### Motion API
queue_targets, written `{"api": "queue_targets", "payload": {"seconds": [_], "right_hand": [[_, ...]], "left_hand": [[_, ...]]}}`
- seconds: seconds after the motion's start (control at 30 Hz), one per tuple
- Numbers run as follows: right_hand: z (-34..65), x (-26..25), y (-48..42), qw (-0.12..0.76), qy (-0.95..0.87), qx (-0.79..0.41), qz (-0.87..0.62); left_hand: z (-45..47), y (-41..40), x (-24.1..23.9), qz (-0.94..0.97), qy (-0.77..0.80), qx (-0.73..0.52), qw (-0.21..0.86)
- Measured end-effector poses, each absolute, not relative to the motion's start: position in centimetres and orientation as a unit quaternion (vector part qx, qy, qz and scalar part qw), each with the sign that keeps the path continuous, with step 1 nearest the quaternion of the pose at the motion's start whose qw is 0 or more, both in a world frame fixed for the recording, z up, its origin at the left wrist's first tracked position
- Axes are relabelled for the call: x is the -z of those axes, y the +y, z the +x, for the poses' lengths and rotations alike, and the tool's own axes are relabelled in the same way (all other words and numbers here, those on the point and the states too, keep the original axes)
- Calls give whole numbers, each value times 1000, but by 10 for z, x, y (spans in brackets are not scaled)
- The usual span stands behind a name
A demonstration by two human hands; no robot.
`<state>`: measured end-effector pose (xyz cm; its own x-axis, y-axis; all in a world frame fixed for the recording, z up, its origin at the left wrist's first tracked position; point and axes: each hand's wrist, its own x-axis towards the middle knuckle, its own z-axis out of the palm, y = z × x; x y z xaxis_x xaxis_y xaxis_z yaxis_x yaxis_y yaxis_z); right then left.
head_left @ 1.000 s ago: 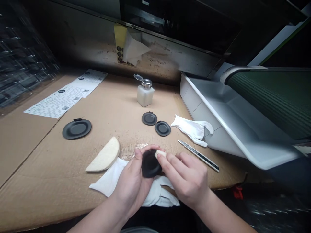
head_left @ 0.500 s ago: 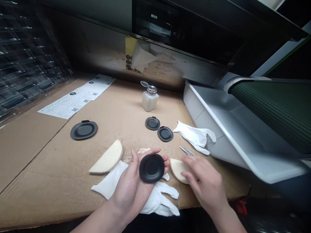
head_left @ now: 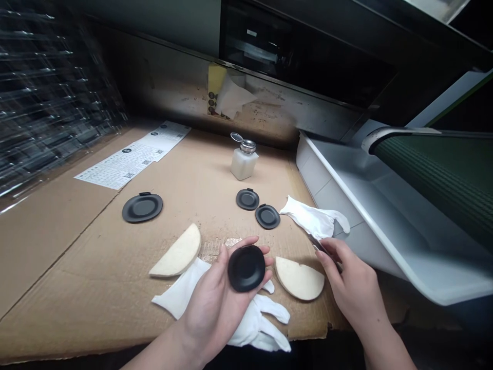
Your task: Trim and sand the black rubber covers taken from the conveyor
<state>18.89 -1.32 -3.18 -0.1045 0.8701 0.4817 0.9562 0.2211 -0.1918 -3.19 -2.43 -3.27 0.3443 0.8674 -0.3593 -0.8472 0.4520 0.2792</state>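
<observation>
My left hand (head_left: 217, 303) is palm up and cradles a black oval plastic part (head_left: 246, 268) with a shallow dished face. At the right, my right hand (head_left: 352, 280) grips a slim craft knife (head_left: 321, 247) between thumb and fingers, its tip pointing up and left. Between the hands lies a cream half-round pad (head_left: 299, 278) with a small nick in its straight edge. Another cream half-round pad (head_left: 177, 252) rests left of my left hand. Under that hand, partly hidden, is a white glove (head_left: 265, 318).
Similar black oval parts (head_left: 247, 199) (head_left: 267, 216) lie mid-table, and a larger one (head_left: 142, 207) at left. Behind them stands a dispenser bottle (head_left: 245, 160), lid up. A white glove (head_left: 308, 216) lies by the grey tray (head_left: 342, 205). Printed sheets (head_left: 131, 159) and clear stacked trays (head_left: 50, 97) are left.
My right hand has moved right from over the half-round pad and taken hold of the craft knife that lay on the table. My left hand keeps the black part. The view has shifted slightly.
</observation>
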Motion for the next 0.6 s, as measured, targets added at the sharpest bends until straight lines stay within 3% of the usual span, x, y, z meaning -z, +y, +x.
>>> {"api": "queue_targets", "payload": {"seconds": [0.13,0.3,0.43,0.6], "right_hand": [[169,14,-25,329,-766,80,-546],[150,-1,-30,343,-794,25,-502],[156,-13,-32,304,-818,31,-487],[169,-40,-37,186,-867,96,-452]], "left_hand": [[-32,-23,33,18,232,-520,822],[-33,-27,35,99,230,-523,815],[-34,-31,36,249,256,-506,785],[-34,-32,40,394,332,-453,727]]}}
